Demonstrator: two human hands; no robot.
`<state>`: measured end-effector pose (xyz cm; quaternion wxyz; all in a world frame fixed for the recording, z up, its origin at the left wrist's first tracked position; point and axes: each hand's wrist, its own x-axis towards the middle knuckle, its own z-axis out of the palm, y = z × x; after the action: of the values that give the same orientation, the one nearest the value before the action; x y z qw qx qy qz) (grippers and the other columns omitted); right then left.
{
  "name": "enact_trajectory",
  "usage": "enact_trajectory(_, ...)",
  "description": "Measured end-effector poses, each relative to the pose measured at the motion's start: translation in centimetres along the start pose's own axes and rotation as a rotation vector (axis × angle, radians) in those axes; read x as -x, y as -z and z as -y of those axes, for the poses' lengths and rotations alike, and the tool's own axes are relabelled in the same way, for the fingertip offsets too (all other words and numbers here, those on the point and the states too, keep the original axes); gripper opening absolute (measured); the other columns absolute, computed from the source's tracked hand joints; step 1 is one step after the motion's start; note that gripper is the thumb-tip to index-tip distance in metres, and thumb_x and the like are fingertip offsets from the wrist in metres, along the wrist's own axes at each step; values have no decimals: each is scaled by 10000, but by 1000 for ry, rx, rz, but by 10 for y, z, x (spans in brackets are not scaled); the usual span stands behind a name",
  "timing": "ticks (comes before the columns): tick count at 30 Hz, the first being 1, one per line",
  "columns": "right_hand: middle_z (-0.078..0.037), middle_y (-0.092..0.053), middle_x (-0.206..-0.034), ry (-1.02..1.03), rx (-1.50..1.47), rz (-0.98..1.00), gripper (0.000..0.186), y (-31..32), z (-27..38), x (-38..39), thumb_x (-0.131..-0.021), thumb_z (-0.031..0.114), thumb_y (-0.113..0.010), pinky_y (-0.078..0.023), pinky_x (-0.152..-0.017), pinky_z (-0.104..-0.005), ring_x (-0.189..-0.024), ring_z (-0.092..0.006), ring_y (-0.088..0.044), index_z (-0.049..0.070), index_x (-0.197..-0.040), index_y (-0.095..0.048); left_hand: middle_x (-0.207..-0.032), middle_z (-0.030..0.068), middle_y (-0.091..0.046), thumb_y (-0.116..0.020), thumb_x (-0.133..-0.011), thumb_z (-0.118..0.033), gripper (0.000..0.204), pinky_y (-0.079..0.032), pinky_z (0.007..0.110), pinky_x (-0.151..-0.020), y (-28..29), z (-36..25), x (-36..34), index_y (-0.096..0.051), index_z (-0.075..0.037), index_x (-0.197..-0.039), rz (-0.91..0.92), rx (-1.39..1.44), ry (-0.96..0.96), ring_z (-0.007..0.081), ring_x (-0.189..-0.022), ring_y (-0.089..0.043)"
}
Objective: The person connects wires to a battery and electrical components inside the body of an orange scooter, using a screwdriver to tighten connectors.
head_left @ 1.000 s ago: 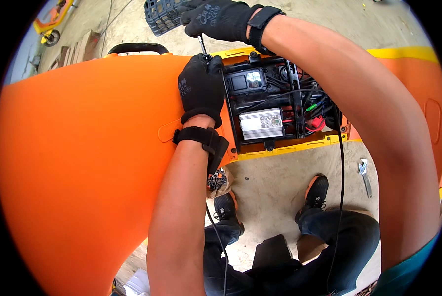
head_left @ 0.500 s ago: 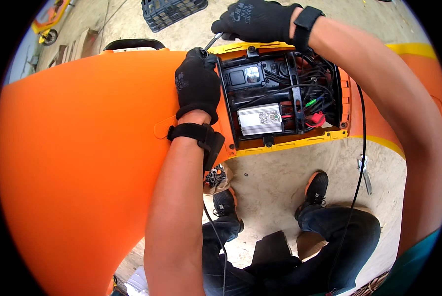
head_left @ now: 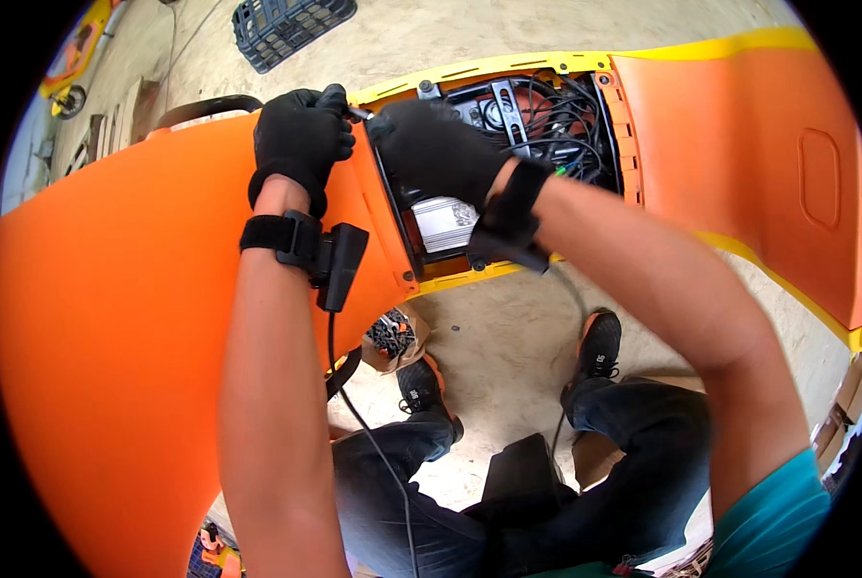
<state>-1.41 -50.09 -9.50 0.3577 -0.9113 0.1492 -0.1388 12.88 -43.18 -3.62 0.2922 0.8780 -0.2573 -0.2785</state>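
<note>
We see a large, smooth, glossy orange plastic body panel (head_left: 113, 318) with a rounded contour and a yellow edge strip filling most of the view; beneath it lies a rough, pale concrete floor (head_left: 508, 347); at the top stands a dark, lattice-walled plastic crate (head_left: 291, 27); set into the panel is an open rectangular compartment (head_left: 566, 125) packed with tangled black cables, with a ribbed silver metal control box (head_left: 445, 222) at its lower edge.

Our left hand (head_left: 301, 140), in a black textured fabric glove with a black wrist strap carrying a small boxy device, rests on the panel just beside the compartment's upper left corner; its fingers are curled together around a thin metal tool tip (head_left: 359, 114); our right hand (head_left: 436, 149), gloved alike, covers the compartment's left part, fingers bent and close together toward the same tip; we cannot tell whether they clamp it.
</note>
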Motion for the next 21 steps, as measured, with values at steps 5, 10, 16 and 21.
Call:
enact_trajectory(5,-203,-628,-821,-280,-487,-549,78,-81,47,2,-850,29,-546,-506,-637,-447,-769,-397,-631,14,-881,-615,-673,96,-684,-657,-942,-282,306,-525,306,-569,5,-6,-7,-735,9,-891,-63,-468,-176,154,-545,-627)
enact_trajectory(10,-203,-661,-844,-662,-1521,-837,295,-114,71,-18,-978,272,-530,-487,-720,-400,-804,-289,-646,2,-963,-649,-659,123,-675,-633,-942,-299,292,-499,360,-596,-17,-16,-7,-761,-36,-946,-21,-604,-379,213,-554,-630)
enact_trajectory(16,-92,-644,-848,-405,-800,-569,193,-99,52,11,-991,172,-510,-533,-570,-313,-722,-187,-661,23,-1008,-632,-645,81,-671,-631,-954,-303,298,-474,308,-561,-8,-12,-1,-762,-35,-950,-2,-494,-281,148,-553,-612)
enact_trajectory(21,-108,-623,-855,-535,-1022,-293,195,-66,46,32,-882,81,-636,-533,-508,-314,-673,-203,-668,-7,-1055,-618,-628,30,-651,-645,-957,-300,275,-476,276,-544,-5,3,-11,-767,-57,-917,-1,-359,-208,100,-550,-601)
